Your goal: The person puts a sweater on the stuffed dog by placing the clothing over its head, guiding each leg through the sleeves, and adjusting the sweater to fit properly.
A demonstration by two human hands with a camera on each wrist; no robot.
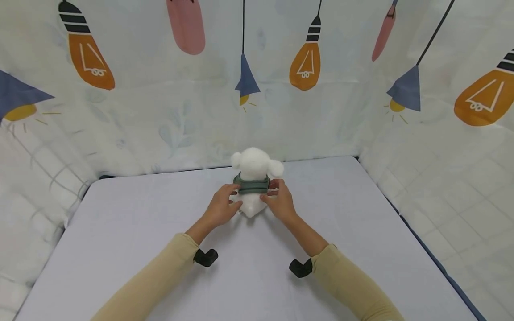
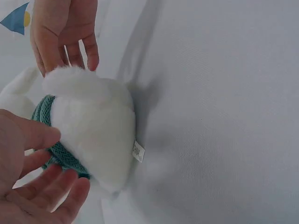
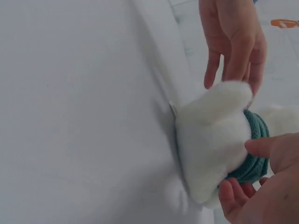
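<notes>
A white plush toy (image 1: 254, 162) sits on the table with its back toward the head camera. Round its neck is a green knitted scarf (image 1: 253, 185). My left hand (image 1: 221, 206) is at the toy's left side, loosely bent fingers by the scarf's end. On the other side, the thumb of my right hand (image 1: 279, 203) touches the back just below the scarf. Both wrist views show thumb and fingers spread on either side of the scarf (image 2: 65, 156). A small white tag (image 2: 138, 151) sticks out from the toy's lower body. The toy's front is hidden in the head view.
The toy stands near the back edge of a table (image 1: 136, 223) covered in white cloth. A patterned curtain (image 1: 192, 111) with printed lamps and bulbs hangs behind and at both sides. Black wrist devices (image 1: 206, 257) jut inward from both sleeves.
</notes>
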